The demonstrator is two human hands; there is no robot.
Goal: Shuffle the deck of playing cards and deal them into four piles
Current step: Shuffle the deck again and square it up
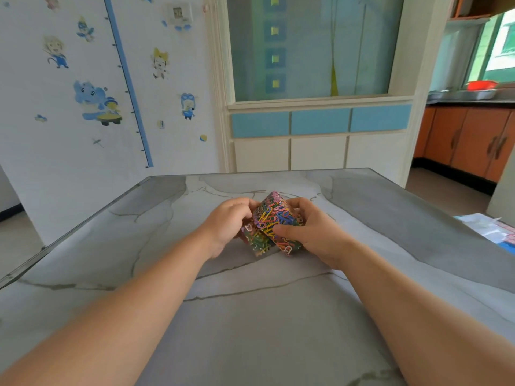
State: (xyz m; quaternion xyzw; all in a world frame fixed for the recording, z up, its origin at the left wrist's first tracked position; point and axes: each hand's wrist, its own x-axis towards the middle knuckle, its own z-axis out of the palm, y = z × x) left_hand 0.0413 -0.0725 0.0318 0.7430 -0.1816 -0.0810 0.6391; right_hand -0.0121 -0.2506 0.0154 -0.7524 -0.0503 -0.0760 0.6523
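Cards (274,221) with bright scribbled backs sit between the person's two hands, low over the middle of the desk (250,316), a broad grey slab veined like marble that carries nothing else I can see but some papers (485,227) at its far right edge. No piles lie on it, so I'd say the shuffle is under way and the dealing has not begun. Both bare forearms reach in from the near edge and meet at the deck. The right hand (312,232) has its grip closed on the bigger, upper packet (281,215), thumb on the near side and fingers curled over the far end. The left hand (227,227) has its grip closed on the lower packet (257,242), which is mostly hidden under its fingers. What matters for the next move is how the two packets lie. Each has its long axis running roughly away from the person, and they lean in to touch or overlap along their inner edges, the right one riding on top. Neither hand is nearer, since the deck is dead centre. From where I stand I can't tell if the corners are interleaving yet.
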